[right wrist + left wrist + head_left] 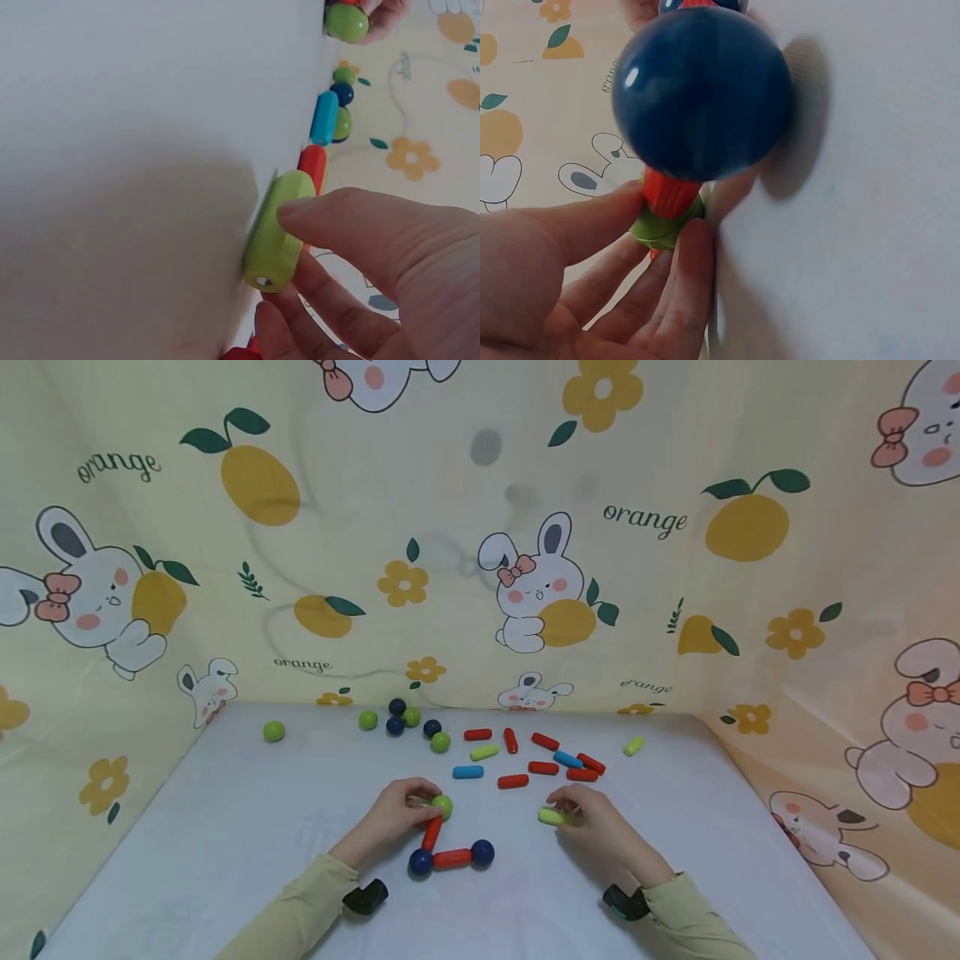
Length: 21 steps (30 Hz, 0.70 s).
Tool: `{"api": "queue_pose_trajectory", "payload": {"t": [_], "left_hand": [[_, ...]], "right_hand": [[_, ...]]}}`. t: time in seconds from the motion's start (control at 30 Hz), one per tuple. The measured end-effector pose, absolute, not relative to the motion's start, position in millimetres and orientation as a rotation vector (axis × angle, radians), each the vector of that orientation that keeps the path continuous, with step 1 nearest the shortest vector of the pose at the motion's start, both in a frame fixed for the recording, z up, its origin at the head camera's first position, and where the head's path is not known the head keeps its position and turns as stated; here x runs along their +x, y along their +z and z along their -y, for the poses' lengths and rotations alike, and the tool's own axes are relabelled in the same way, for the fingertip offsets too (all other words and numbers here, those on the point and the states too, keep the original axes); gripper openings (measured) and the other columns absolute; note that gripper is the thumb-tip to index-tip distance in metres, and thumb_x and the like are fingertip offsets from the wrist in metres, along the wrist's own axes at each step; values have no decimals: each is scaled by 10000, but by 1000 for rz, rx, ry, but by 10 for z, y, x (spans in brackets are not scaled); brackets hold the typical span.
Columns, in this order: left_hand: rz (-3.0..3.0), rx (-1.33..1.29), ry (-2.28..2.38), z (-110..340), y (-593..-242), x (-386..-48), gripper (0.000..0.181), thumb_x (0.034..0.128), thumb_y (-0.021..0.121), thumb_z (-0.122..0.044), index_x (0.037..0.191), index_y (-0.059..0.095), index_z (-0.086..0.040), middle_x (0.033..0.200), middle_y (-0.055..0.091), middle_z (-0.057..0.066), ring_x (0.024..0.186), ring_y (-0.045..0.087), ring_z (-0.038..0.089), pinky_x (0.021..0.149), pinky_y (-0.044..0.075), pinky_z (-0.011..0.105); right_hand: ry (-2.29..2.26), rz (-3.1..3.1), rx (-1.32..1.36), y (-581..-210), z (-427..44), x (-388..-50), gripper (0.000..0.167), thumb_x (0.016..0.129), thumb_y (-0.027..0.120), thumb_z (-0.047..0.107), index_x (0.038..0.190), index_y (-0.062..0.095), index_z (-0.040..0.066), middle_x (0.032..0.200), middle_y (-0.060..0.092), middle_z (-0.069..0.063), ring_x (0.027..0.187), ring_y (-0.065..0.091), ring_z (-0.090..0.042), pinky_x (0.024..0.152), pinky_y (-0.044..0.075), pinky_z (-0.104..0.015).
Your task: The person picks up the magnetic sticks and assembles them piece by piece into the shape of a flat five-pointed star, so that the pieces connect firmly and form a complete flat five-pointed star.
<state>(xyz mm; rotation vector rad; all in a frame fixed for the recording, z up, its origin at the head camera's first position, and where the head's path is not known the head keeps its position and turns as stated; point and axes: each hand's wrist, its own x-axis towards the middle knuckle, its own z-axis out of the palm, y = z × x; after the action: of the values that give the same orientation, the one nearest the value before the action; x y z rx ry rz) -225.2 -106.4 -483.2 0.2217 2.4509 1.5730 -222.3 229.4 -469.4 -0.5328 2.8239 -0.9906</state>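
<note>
Left hand [396, 814] had a green ball [446, 806] pinched, roughly 1 o'clock from a navy ball [422, 862], red rod [431, 834] linking 'em. Right hand's [592, 818] grip was pinching a lime rod [551, 816], pretty much 3 o'clock from that green ball.

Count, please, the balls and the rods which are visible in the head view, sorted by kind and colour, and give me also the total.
Green balls: 5
Dark blue balls: 5
Red rods: 9
Yellow-green rods: 3
Light blue rods: 2
Total: 24
</note>
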Motion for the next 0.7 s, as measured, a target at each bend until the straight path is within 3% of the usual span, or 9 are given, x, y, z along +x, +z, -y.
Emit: {"api": "queue_pose_trajectory", "payload": {"t": [0.3,0.7], "left_hand": [[-2460,221,1549,1063,-4867,-2258,270,850,733,-160,1098,662,-78,1012,650,24,808,601,163,716,542,289],[-2423,246,1568,1090,-4875,-2237,265,850,733,-155,1097,669,-84,1030,647,21,822,609,167,729,545,289]], "right_hand": [[-962,-2804,-626,-4720,-2209,-2276,308,790,764,29,1061,684,148,936,612,68,848,551,-143,752,514,-290],[-932,-2690,-889,-4637,-1672,-2409,305,826,712,9,1101,683,137,991,622,66,890,552,-130,793,516,-300]]}}
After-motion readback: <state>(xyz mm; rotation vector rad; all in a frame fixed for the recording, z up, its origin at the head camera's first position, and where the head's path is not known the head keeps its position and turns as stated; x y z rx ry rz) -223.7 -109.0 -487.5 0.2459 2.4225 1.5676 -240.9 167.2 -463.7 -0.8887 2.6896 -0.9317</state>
